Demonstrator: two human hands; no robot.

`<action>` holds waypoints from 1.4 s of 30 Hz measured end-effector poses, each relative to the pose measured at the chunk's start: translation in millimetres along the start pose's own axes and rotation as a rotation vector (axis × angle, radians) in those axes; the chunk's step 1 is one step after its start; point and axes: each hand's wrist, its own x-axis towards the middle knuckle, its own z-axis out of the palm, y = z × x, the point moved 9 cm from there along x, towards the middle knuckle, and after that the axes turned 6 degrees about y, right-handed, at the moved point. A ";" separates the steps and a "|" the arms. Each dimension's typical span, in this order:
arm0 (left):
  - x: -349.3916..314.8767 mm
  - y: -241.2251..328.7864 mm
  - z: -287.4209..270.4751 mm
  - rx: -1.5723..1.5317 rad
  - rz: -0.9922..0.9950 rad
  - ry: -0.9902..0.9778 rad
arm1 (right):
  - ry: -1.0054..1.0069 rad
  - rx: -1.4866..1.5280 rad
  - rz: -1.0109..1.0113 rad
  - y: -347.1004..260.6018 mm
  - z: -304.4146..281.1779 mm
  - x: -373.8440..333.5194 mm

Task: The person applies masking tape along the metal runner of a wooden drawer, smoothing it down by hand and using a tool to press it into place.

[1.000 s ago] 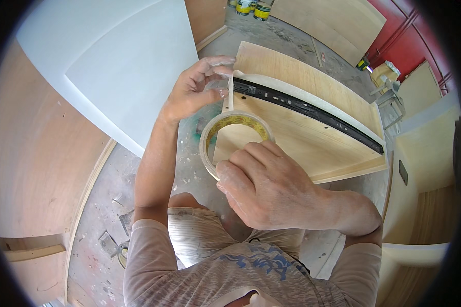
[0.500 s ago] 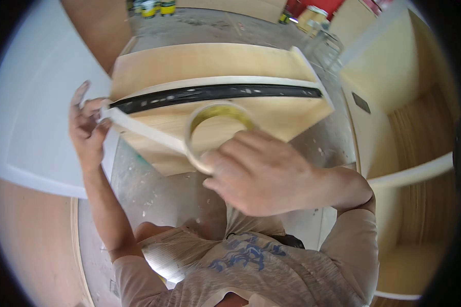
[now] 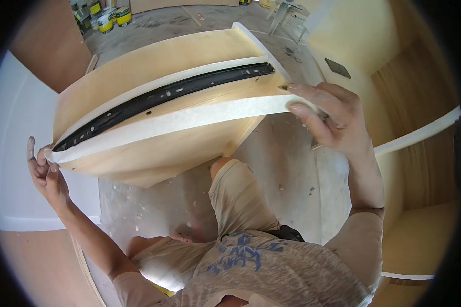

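Observation:
A strip of white masking tape point(image 3: 189, 117) stretches along a pale wooden drawer point(image 3: 153, 153), just below the black metal drawer slide point(image 3: 164, 94). My left hand point(image 3: 50, 176) pinches the tape's end at the drawer's left corner, its other fingers raised. At the right end of the drawer my right hand point(image 3: 335, 115) grips the other end of the tape between thumb and fingers. The roll itself is mostly hidden there. A second white strip runs along the slide's upper edge. Whether the stretched strip touches the wood along its length I cannot tell.
White panels point(image 3: 41, 128) stand at the left. On the right is an open wooden cabinet point(image 3: 415, 133) with a dark rectangular plate point(image 3: 338, 68) on its side. Yellow paint buckets point(image 3: 123, 16) and a stool point(image 3: 287, 15) are farther back on the stained floor.
My right hand has moved right and away from my body, drawing the tape out into a long strip. My left hand still pinches its end. The view has shifted, and the drawer appears tilted.

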 end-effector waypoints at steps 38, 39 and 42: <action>-16.5 82.3 425.7 0.597 0.246 -0.831 | 0.150 0.147 0.238 96.3 31.8 -20.1; -17.5 80.2 429.6 0.597 0.247 -0.838 | 0.175 0.176 0.233 98.3 32.7 -21.0; -19.8 76.2 436.6 0.643 0.267 -0.861 | 0.228 0.220 0.214 96.1 33.7 -19.1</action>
